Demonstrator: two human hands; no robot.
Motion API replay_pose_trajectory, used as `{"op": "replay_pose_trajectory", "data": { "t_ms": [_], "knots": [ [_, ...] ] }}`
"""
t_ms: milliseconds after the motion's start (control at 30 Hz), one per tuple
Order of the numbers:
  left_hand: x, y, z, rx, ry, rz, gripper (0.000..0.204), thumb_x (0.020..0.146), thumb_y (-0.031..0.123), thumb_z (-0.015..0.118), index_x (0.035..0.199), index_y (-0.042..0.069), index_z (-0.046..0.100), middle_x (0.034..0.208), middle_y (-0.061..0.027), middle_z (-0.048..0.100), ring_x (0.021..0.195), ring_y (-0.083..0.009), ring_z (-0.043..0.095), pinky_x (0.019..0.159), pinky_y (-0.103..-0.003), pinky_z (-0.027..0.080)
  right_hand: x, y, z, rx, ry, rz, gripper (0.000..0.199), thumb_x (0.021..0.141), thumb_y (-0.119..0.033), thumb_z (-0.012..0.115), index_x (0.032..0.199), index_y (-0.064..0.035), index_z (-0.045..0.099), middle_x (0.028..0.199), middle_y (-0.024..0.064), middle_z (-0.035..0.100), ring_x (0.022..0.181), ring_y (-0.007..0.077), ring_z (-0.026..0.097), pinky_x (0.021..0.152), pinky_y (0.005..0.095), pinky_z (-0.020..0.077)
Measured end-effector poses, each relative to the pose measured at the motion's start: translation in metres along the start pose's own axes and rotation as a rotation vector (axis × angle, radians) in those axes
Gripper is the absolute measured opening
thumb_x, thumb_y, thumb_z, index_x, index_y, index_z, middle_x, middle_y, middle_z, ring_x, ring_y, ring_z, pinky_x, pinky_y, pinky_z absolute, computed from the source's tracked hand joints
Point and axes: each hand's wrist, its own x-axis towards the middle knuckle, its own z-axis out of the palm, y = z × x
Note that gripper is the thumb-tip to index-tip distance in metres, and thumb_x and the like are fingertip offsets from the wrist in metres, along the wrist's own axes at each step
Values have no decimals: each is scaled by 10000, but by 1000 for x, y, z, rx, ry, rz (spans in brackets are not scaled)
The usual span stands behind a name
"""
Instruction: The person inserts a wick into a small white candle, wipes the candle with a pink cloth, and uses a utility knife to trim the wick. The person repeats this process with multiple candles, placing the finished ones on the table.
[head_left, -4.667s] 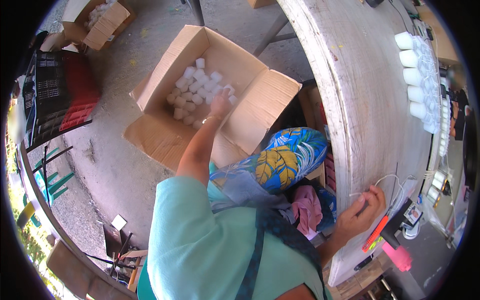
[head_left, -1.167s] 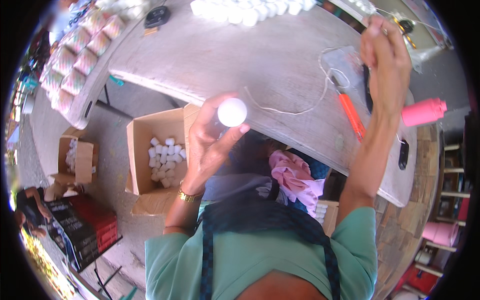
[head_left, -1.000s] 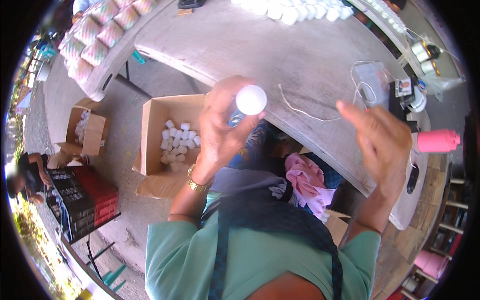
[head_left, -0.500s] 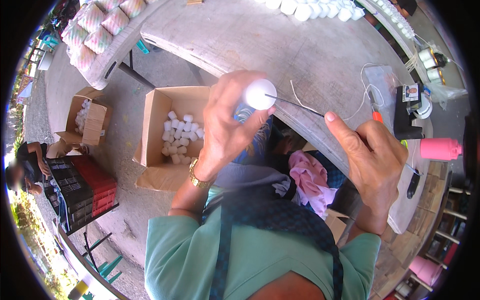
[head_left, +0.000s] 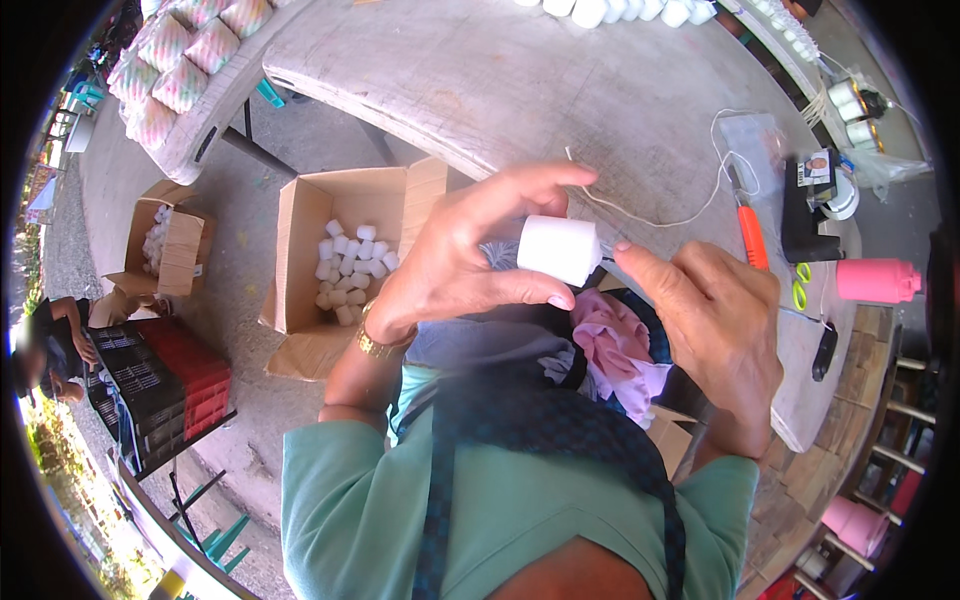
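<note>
My left hand (head_left: pixel 455 265) clamps white cylinder (head_left: pixel 560 249); right hand (head_left: pixel 705 325) fingertips pinched together at its end

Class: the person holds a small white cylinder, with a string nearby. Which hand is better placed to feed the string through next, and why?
Probably the right hand: its fingertips meet the string at the end of the white cylinder, while the left hand is fully occupied gripping the cylinder.

head-worn fisheye, downward, close
</note>
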Motion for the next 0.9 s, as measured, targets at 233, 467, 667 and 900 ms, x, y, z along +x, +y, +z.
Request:
{"op": "replay_pose_trajectory", "data": {
  "t_ms": [233, 467, 667, 900],
  "knots": [
    [6, -24, 10, -141, 184, 189, 513, 686, 34, 851, 1124, 64, 588, 1020, -46, 633, 948, -146, 610, 840, -298, 485, -19, 29, 22, 278, 129, 233, 191, 806, 26, 626, 982, -37, 667, 776, 117, 634, 668, 261, 618, 563, 346, 472],
    [-7, -25, -5, -329, 567, -68, 327, 867, 146, 706, 1134, 39, 551, 1012, -104, 633, 895, -179, 631, 796, -322, 537, 9, 94, 27, -97, 73, 220, 105, 873, -53, 592, 942, -19, 663, 853, 145, 648, 795, 324, 608, 712, 375, 470],
    [-24, -27, -2, -495, 456, -183, 346, 905, 221, 674, 1157, 47, 513, 1046, -119, 612, 945, -208, 616, 864, -353, 511, 83, 131, 96, -79, 172, 4, 147, 872, -122, 597, 969, -89, 702, 831, 103, 642, 843, 281, 593, 763, 415, 423],
    [-32, -31, -7, -408, 476, -223, 376, 898, 198, 682, 1205, 37, 536, 1099, -73, 603, 1027, -173, 587, 916, -337, 478, 64, 62, 89, -2, -79, 223, 147, 835, -152, 657, 948, -70, 703, 957, 91, 635, 940, 243, 569, 800, 394, 389]
  ]
}}
